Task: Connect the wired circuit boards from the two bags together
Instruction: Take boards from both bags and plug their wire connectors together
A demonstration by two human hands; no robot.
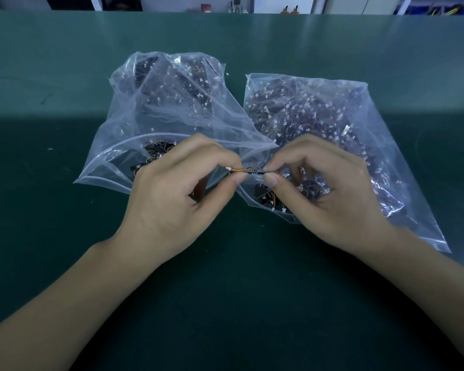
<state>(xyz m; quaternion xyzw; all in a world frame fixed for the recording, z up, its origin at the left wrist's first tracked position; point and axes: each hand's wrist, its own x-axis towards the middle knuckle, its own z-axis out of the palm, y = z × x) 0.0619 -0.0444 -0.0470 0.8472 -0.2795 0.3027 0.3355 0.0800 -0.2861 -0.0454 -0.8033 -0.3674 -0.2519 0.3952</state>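
Two clear, crinkled plastic zip bags lie side by side on a dark green work mat (65,263), their open mouths toward the person. The left bag (150,103) and the right bag (359,145) are each packed with small black circuit boards trailing thin orange and yellow wires that end in tiny white connectors; the boards inside are too many and too jumbled to count. Two bare hands meet just in front of the gap between the bag mouths. The left hand (177,194) has its fingers curled, thumb and forefinger pinching a white connector (228,169) on a short yellow-orange wire (239,170). The right hand (330,191) is curled the same way, thumb and forefinger pinching one small black circuit board (257,171) seen edge-on. The wire runs straight from the left fingertips to that board, so the held piece spans the two hands; whether a second board is hidden in the left hand cannot be told. A few loose boards (264,194) show through the right bag's mouth below the fingertips.
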